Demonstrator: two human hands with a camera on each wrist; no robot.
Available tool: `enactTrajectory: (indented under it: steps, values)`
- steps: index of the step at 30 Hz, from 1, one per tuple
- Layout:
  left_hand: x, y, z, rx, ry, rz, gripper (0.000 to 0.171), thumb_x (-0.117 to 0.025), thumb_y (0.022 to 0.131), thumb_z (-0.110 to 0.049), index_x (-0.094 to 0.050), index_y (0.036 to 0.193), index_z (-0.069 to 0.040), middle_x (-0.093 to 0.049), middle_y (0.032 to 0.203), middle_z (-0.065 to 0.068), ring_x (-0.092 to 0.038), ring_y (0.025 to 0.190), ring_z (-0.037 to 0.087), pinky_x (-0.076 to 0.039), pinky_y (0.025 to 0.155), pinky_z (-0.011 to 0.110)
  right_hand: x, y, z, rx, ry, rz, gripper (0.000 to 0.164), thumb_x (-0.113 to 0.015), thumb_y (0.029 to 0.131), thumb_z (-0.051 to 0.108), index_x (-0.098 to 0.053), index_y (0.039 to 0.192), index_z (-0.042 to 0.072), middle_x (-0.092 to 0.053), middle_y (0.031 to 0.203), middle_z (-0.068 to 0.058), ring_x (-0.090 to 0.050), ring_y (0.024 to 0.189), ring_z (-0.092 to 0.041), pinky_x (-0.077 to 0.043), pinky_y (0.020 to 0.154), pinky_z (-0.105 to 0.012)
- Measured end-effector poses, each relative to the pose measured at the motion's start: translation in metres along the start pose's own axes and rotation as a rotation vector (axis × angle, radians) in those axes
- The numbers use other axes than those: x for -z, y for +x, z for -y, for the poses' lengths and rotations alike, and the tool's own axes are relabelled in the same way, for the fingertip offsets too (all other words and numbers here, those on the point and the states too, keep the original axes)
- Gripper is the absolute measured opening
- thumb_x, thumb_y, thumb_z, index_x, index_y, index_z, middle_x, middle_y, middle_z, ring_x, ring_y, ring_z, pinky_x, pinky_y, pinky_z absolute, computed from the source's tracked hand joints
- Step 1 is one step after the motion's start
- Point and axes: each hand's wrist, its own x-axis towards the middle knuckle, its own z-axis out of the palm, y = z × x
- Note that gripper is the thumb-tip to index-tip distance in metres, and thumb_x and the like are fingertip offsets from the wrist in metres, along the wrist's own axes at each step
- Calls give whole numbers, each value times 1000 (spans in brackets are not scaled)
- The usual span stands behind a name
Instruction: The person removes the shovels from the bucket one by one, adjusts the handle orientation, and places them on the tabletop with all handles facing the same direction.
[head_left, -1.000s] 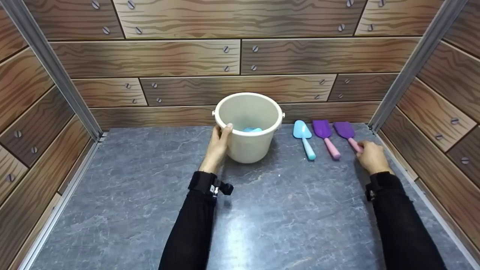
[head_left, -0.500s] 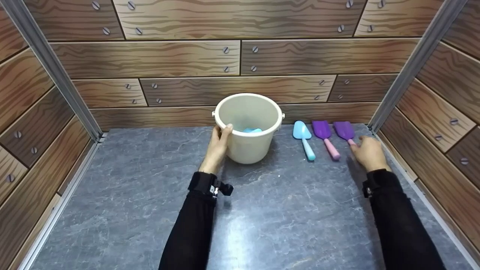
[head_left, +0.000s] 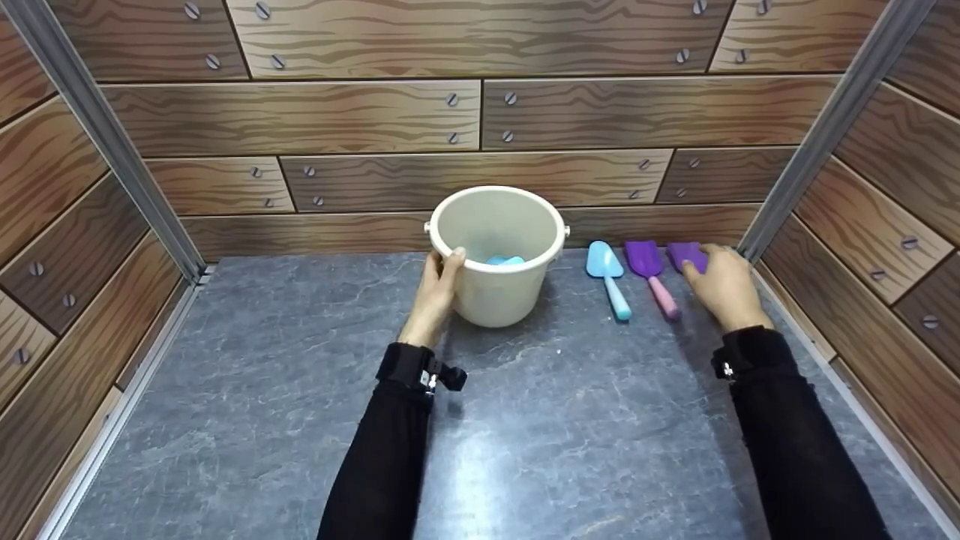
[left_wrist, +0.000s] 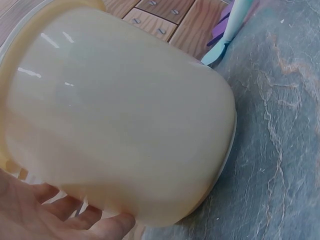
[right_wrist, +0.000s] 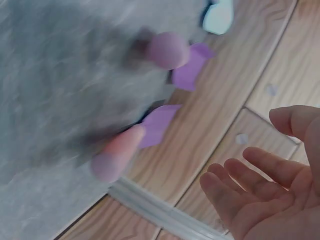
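My left hand (head_left: 433,298) grips the cream bucket (head_left: 496,298) at its left side, thumb over the rim and fingers along the outer wall. A light blue object (head_left: 504,260) lies at the bottom of the bucket, mostly hidden. At the right, my right hand (head_left: 726,291) hovers with fingers spread, overlapping a purple toy shovel (head_left: 682,255) in the head view. That shovel's pink handle (right_wrist: 120,152) shows untouched in the right wrist view. A second purple shovel (head_left: 645,259) with a pink handle and a light blue trowel (head_left: 604,261) lie beside it, handles toward me.
The grey marbled tabletop (head_left: 285,420) carries everything. Wood-patterned walls (head_left: 352,116) enclose it at the back and both sides, with metal corner posts (head_left: 814,127). The right side wall (head_left: 855,300) stands close beside the right hand.
My right hand has let go of the rightmost shovel's handle and moved up and forward, over toward its blade. My left hand and the bucket have stayed still.
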Motion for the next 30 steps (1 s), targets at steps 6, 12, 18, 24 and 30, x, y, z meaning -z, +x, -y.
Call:
enactTrajectory:
  steps: [6,12,18,24,30]
  values:
    - [0,1,0,-3,41,5,88,-59,117,-52,-29,184,-4,-38,189,27,-37,178,44,-29,150,60,2,-2,26,20,47,-2,59,-65,115,20,-56,158,-21,-57,158,-50,-52,153,-69,-39,135,-77]
    - [-1,2,-1,-35,73,9,82,-55,119,-49,-33,182,-2,-40,187,27,-39,177,44,-30,150,60,7,-3,52,69,69,-15,59,-65,116,21,-57,159,-19,-57,161,-48,-52,156,-66,-39,136,-76]
    - [-3,2,0,-50,116,-27,79,-51,118,-49,-38,181,-3,-44,185,27,-41,175,46,-31,149,62,17,-6,83,113,90,2,61,-64,118,26,-56,163,-14,-59,164,-45,-53,159,-63,-40,138,-74]
    - [-4,-2,-2,-31,123,-21,81,-50,116,-53,-39,181,-7,-43,186,26,-41,175,47,-30,148,64,23,-11,112,158,104,17,61,-65,119,27,-58,164,-12,-60,166,-42,-53,161,-60,-40,140,-71]
    - [0,-6,0,-21,110,10,80,-48,116,-53,-38,184,-11,-46,185,23,-45,173,43,-34,147,61,26,-14,137,210,113,64,61,-64,121,31,-57,167,-8,-61,168,-36,-56,161,-56,-42,139,-69]
